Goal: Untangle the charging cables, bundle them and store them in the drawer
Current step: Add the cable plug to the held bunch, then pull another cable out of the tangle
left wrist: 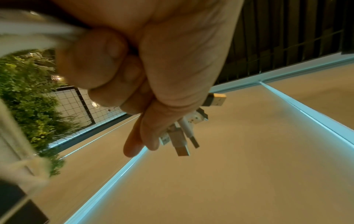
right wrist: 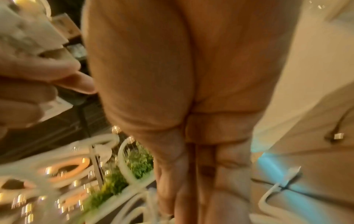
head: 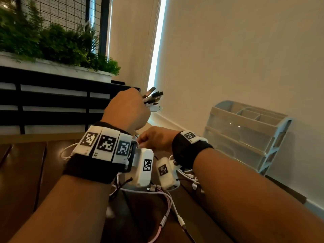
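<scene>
My left hand [head: 128, 109] is raised in a fist round a bundle of charging cables, and several USB plugs [head: 154, 100] stick out past the knuckles. The left wrist view shows the same fist [left wrist: 122, 84] with white and black plugs [left wrist: 182, 133] poking out beyond the thumb. Just below it, my right hand [head: 155, 139] pinches a white cable [head: 138, 143] of the bundle. In the right wrist view its curled fingers [right wrist: 191, 181] sit among blurred white cable loops [right wrist: 107, 153]. Loose cable ends [head: 164, 199], white, pink and black, hang down onto the table.
A pale blue drawer organiser [head: 245, 135] with clear drawers stands against the wall at the right. The dark slatted wooden table [head: 31, 181] lies under both arms. A planter with green plants [head: 52, 42] sits on a black slatted rail at the back left.
</scene>
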Tool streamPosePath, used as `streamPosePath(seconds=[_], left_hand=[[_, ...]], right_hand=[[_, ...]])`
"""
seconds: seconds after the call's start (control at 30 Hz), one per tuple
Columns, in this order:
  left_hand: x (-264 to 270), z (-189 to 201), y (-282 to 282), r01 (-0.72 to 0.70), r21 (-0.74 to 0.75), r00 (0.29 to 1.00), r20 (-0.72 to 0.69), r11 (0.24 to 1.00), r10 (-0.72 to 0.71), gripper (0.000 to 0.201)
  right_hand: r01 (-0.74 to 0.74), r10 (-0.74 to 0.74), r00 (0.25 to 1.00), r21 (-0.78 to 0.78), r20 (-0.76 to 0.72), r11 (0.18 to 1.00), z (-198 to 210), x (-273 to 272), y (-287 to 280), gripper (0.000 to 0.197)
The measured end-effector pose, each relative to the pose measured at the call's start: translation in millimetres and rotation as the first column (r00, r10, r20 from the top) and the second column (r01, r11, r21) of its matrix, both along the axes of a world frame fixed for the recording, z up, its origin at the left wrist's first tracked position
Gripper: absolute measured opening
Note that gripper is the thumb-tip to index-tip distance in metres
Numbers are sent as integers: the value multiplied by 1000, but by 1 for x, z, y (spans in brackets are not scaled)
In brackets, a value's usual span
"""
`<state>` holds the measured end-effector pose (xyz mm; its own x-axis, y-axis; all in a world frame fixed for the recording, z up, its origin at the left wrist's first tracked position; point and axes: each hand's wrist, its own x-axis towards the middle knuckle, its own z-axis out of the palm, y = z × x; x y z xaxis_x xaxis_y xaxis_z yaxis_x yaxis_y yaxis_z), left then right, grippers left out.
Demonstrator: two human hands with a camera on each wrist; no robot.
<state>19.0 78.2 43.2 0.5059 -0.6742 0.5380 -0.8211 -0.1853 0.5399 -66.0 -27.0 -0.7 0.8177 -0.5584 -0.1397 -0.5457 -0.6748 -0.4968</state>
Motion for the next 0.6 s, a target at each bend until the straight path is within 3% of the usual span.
streamPosePath(seconds=[0.03, 0.1, 0.13, 0.23, 0.33, 0.5, 0.6], left_hand=[[-3, 1, 1, 11, -4, 1000, 1, 1000, -11, 8], [-9, 2, 0, 21, 10, 1000, 11, 1000, -22, 11], [-12, 1, -1, 21, 30, 1000, 14, 999, -21, 12], [-18, -3, -4, 37, 90, 999, -2, 995, -37, 13], [-26, -7, -7, 91, 118, 996, -37, 989, -87, 14], [-40, -14, -17, 208, 48, 968, -150, 977, -199, 16], [-51, -21, -24, 261, 25, 936, -252, 965, -247, 14]], right_hand=[[-27, 23, 993, -32, -114, 999, 0, -7, -2, 11], [-64, -10, 953, -233, -303, 970, 7, -29, -10, 25], [-25, -68, 946, -279, -318, 960, 12, -44, -15, 27], [145, -187, 964, -216, -187, 966, 28, -101, -28, 17], [206, -243, 958, -224, -151, 953, 30, -157, -36, 8], [81, -129, 970, -223, -208, 971, 1, -196, -17, 13], [-158, 10, 942, -416, -336, 896, -29, -184, -9, 26]])
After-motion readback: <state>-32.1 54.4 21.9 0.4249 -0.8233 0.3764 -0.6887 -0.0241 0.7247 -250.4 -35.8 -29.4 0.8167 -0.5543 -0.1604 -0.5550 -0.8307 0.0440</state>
